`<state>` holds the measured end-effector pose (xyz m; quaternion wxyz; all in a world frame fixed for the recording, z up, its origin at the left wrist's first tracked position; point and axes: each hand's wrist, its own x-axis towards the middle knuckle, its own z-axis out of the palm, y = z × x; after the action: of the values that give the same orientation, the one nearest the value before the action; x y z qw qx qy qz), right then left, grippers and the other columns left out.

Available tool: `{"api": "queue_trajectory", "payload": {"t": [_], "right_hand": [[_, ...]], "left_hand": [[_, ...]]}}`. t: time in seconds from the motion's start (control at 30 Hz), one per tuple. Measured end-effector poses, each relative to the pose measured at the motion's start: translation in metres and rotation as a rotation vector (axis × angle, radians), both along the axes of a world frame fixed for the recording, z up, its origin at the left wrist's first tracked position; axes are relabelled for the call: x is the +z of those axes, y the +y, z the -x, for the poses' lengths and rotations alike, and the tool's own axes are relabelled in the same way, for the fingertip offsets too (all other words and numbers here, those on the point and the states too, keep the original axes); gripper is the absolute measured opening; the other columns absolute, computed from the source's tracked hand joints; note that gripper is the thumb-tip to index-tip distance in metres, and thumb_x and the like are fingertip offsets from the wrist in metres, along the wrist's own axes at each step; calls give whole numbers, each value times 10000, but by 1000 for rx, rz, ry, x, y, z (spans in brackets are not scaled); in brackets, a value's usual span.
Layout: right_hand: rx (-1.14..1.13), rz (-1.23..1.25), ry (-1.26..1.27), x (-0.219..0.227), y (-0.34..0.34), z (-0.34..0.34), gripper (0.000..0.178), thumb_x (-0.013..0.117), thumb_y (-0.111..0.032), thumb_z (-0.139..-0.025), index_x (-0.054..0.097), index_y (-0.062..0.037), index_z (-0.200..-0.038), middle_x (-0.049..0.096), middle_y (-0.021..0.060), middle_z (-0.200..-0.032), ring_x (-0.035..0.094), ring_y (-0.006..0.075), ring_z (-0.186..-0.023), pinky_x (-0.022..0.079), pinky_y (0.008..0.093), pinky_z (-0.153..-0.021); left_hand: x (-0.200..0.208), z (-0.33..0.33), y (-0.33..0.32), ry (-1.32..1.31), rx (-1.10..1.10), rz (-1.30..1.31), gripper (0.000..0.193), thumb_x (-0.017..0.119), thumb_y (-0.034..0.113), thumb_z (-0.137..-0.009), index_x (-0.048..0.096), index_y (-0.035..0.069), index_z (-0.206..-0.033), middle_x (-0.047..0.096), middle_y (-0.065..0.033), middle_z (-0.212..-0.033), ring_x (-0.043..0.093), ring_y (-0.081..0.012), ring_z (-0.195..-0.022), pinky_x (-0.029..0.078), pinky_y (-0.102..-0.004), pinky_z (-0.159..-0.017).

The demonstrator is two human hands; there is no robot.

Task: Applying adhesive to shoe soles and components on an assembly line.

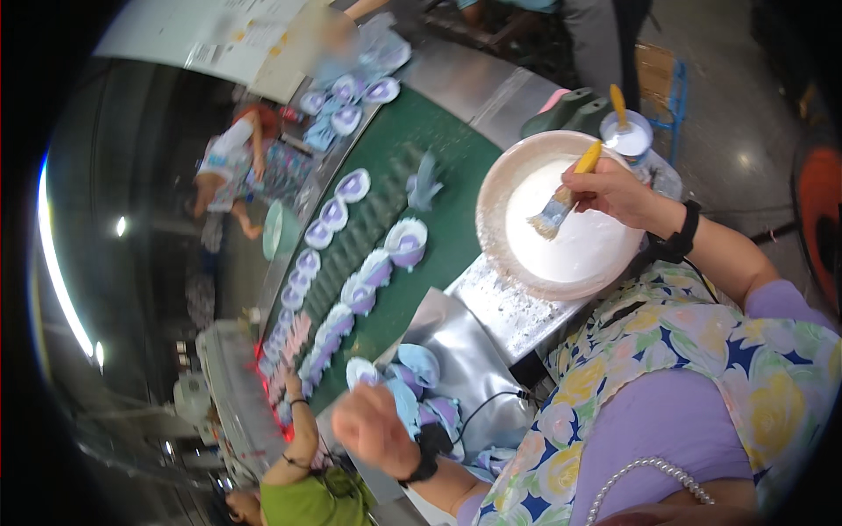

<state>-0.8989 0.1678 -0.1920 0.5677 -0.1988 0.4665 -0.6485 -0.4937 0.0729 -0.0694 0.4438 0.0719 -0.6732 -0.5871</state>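
My right hand (608, 186) is closed round the yellow handle of a flat paintbrush (554, 213). The brush's bristles are at the white liquid (570, 250) in a wide, pale round basin (494, 230); I cannot tell whether they touch it. My left hand (375, 428) is raised beside a heap of light-blue and lilac pieces (419, 364) that look like shoe uppers. Its fingers are blurred, and nothing shows clearly in them. Similar pieces (358, 296) stand in rows on a green conveyor belt (460, 162), and a bluish one (424, 182) lies apart, nearer the basin.
A speckled metal ledge (500, 307) supports the basin. Behind it stands a white tub (626, 134) with another yellow-handled brush. Silvery sheeting (456, 329) hangs by the belt, with a black cable (491, 401) across it. Co-workers are at the belt's far side and lower left, one in green (329, 500).
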Motion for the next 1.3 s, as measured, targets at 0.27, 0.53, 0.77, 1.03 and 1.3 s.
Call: {"api": "queue_trajectory", "payload": {"t": [0.27, 0.53, 0.77, 1.03, 1.3], "right_hand": [[-9, -21, 21, -3, 14, 24, 262, 655, -245, -924, 590, -50, -1087, 637, 43, -960, 605, 103, -831, 510, 232, -710], [61, 74, 122, -16, 15, 12, 310, 677, -247, -894, 598, -3, -1068, 646, 65, -921, 636, 109, -808, 543, 237, -729], [-4, 8, 115, -13, 26, 22, 307, 707, -221, -878, 614, 12, -1055, 654, 96, -943, 639, 121, -772, 540, 237, -663], [30, 8, 145, -11, 23, 24, 306, 703, -217, -884, 612, 25, -1047, 644, 99, -927, 632, 118, -758, 535, 231, -657], [104, 11, 219, -16, 15, 16, 315, 689, -255, -898, 615, 16, -1041, 654, 114, -950, 636, 130, -777, 523, 222, -654]], "left_hand": [[-46, 61, -12, 27, -230, -209, 175, 532, 61, -955, 562, -5, -1113, 649, -109, -934, 598, -181, -799, 486, -285, -737], [-88, 168, -14, 201, -507, -335, 178, 532, 76, -955, 568, 1, -1112, 646, -102, -925, 590, -174, -783, 481, -284, -722], [-69, 237, -22, 329, -674, -278, 181, 533, 90, -956, 573, 6, -1110, 643, -97, -917, 584, -169, -769, 477, -284, -708], [-44, 239, -35, 337, -694, -239, 185, 533, 105, -956, 579, 11, -1109, 639, -90, -908, 576, -162, -753, 473, -282, -693], [-30, 227, -38, 314, -685, -233, 189, 533, 120, -957, 584, 17, -1107, 636, -84, -898, 569, -156, -737, 468, -281, -677]]}}
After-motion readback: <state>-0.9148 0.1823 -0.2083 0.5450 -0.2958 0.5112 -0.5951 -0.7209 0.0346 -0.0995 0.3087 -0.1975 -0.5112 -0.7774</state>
